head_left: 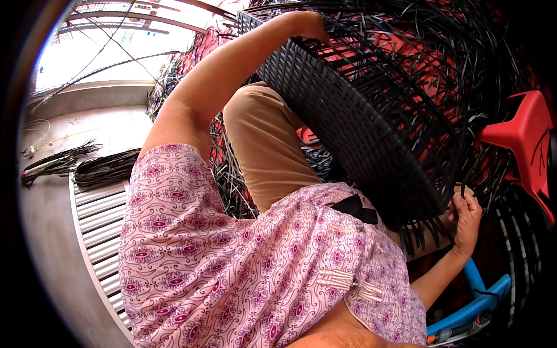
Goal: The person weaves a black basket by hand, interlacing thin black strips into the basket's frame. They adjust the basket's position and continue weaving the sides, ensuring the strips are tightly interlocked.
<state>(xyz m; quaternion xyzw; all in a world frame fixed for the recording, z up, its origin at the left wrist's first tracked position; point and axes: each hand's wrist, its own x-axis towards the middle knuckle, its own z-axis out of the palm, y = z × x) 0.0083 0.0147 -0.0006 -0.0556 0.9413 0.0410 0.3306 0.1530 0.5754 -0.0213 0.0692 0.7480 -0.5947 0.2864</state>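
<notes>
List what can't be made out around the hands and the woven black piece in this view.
Head view:
- Left hand: fingers curl over the woven black panel; fingertips hidden.
- Right hand: grips black strips; palm side turned away.
- Panel's far side: lost in tangled strips and dark fisheye rim.
- Blue tool: cut off by the dark rim.

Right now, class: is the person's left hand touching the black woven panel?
Touching. The head view shows the left hand gripping the top edge of the black woven panel, fingers curled over it.
</notes>
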